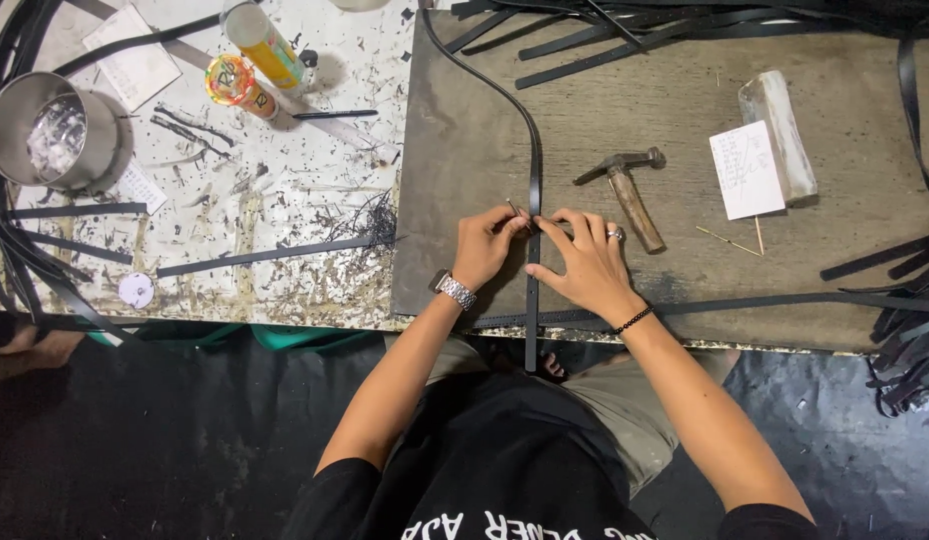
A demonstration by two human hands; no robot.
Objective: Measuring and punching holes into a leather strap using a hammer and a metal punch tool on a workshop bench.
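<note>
A long, thin black leather strap (pixel 533 200), judged limp and light, is pinched between left hand (pixel 485 245) and right hand (pixel 583 265) on the counter (pixel 465 150).

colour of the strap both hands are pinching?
Black. The strap runs down the brown work board; head view shows it clearly.

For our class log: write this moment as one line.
left hand: pinching strap | right hand: pressing strap | hammer: idle beside
</note>
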